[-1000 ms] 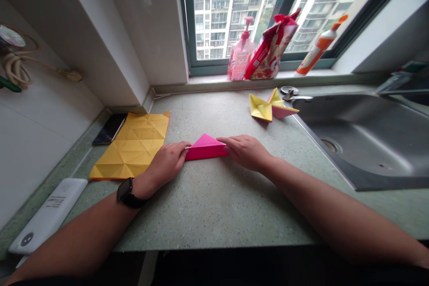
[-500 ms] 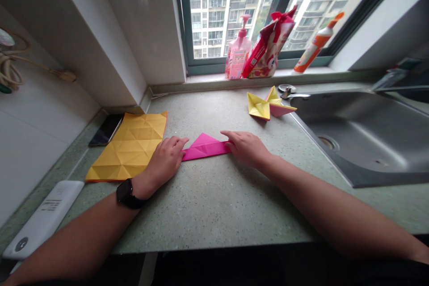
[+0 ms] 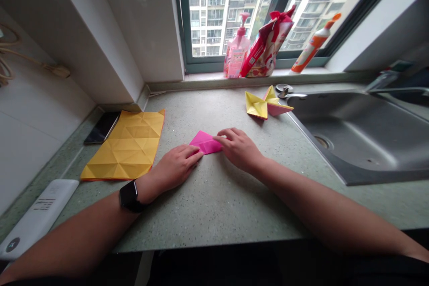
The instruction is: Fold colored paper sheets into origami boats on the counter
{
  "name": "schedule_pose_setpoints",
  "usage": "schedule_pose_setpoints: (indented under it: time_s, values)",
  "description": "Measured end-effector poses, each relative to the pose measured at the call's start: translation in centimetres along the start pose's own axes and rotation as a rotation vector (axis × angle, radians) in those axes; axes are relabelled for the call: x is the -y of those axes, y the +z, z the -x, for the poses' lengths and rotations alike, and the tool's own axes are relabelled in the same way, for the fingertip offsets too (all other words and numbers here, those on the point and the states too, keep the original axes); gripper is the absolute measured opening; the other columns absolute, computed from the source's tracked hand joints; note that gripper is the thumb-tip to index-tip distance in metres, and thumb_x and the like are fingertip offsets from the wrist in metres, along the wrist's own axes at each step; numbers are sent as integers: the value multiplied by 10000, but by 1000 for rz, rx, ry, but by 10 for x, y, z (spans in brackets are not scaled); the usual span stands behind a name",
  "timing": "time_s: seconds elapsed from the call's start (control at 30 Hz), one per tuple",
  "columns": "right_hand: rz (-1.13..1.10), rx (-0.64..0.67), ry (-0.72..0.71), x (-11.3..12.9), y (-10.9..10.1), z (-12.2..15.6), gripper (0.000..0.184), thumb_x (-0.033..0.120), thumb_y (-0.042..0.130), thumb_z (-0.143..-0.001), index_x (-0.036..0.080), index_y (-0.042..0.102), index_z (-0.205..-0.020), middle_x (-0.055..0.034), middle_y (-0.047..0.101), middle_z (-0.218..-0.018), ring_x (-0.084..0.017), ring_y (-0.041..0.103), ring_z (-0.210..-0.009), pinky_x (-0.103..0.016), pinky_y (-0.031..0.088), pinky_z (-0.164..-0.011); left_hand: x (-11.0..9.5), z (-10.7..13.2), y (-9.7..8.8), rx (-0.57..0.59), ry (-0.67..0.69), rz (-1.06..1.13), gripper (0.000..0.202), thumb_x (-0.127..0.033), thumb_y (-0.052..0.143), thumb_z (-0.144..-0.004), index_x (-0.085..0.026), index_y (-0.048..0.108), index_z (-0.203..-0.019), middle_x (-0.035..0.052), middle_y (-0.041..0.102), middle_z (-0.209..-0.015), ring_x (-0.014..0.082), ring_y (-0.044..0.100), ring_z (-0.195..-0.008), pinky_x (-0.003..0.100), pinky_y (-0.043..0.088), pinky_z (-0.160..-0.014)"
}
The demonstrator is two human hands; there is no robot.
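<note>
A folded pink sheet of origami paper (image 3: 208,145) lies on the speckled counter (image 3: 214,205), its pointed flap facing the window. My left hand (image 3: 179,163) presses on its left end, fingers held together over the edge. At the other end my right hand (image 3: 239,148) grips the paper between thumb and fingers, and covers that corner. Left of my hands lies a creased yellow sheet (image 3: 130,143) with an orange underside. Beyond my right hand stands a yellow and pink folded paper piece (image 3: 257,106) with several points.
A steel sink (image 3: 365,129) with a tap is at the right. On the left lie a phone (image 3: 101,127) and a white slab-shaped device (image 3: 40,216). A pink pump bottle (image 3: 236,53), a red bag (image 3: 268,47) and an orange-white bottle (image 3: 310,49) line the windowsill.
My left hand has moved right along the pink paper, over its left part. My right fingers have closed further over the right end. Less of the paper shows.
</note>
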State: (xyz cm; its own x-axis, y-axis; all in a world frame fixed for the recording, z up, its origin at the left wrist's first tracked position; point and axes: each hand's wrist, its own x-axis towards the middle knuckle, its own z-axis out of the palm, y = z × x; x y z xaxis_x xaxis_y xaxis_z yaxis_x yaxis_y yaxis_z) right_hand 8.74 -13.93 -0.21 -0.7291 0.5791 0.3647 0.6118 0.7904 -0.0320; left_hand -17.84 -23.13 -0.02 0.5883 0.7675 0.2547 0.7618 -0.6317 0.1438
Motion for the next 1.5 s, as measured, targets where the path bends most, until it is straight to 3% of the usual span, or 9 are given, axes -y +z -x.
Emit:
schedule_pose_setpoints:
  time_s: [0.13,0.27,0.63,0.9,1.17,1.33,1.5]
  values:
    - [-55,56,-160,15,-5,4,269,163,609,-1044,259,840,-1143,-86,798,-1143,-239,680,-984,-390,530,-891,-5,-1,-1,21,-23,16,362,-272,531,-1115,-219,666,-1447,154,689,-1373,321,640,-1277,538,567,-1095]
    - [-21,20,-202,22,-10,6,244,172,616,-1052,227,851,-1080,-98,803,-1142,-241,688,-1022,-400,534,-940,-9,-3,0,38,-29,-21,359,-286,531,-1116,-211,660,-1442,146,677,-1345,318,625,-1260,525,551,-1108]
    - [-82,126,-176,20,-6,8,281,261,580,-1094,284,835,-1210,-90,782,-1127,-232,692,-967,-393,580,-922,-7,-1,1,31,-37,37,402,-303,515,-1120,-233,641,-1495,151,673,-1332,325,609,-1285,536,543,-1126]
    - [-51,165,-103,29,-14,8,305,224,567,-1082,247,827,-1239,-116,788,-1177,-271,701,-1035,-430,596,-962,-11,-3,-2,37,-68,16,355,-291,572,-1097,-229,678,-1431,124,690,-1315,316,619,-1250,509,547,-1119]
    - [-1,231,19,25,-22,11,261,205,591,-1044,243,841,-981,-112,790,-1132,-253,697,-940,-378,594,-807,-11,-2,-8,9,-107,-5,245,-254,582,-1091,-230,761,-1257,96,746,-1212,297,660,-1135,503,558,-1044]
    - [50,399,178,23,-36,8,273,195,583,-1025,230,826,-904,-134,776,-1171,-253,686,-876,-373,542,-687,-5,-1,-15,24,-132,-45,227,-256,585,-1084,-200,804,-1062,104,772,-1161,296,684,-1076,506,553,-1012]
    - [109,589,290,24,-55,1,317,125,524,-1001,187,830,-946,-141,767,-1137,-257,684,-920,-352,497,-695,-2,1,-28,101,-195,-65,272,-284,596,-1070,-187,829,-969,114,786,-1148,292,706,-1039,495,545,-987]
